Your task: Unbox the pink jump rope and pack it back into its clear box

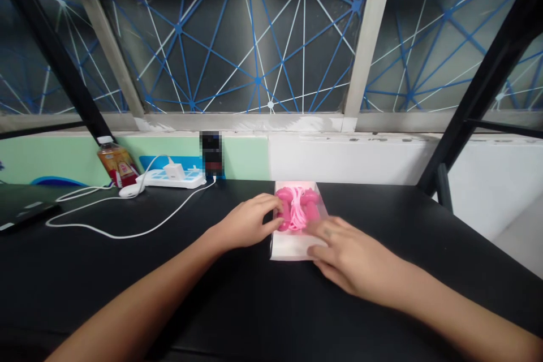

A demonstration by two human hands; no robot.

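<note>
At the far left, a flat black device is lying on the black table. A capped drink bottle is standing near the wall, leaning slightly in this view. A white cable is running in loops across the surface, and a white power strip is carrying a white plug adapter. A dark device with a blurred-out front is standing just beside the strip.

The left hand is reaching to the left edge of a white box; its grip is standing partly spread, thumb apart from fingers. Whether the fingertips are pressing the box or the left handle, I cannot tell.

The box is lying flat on the table between the hands. Inside, a pink skipping rope is resting, its cord bundled between the left handle and the right handle. Judging progress: the contents are sitting in place, the bundle is not yet being undone, and neither handle is lying outside.

The right hand, slightly blurred, is hovering over or touching the box's lower right corner, its grip loosely parted and apparently holding nothing.
</note>
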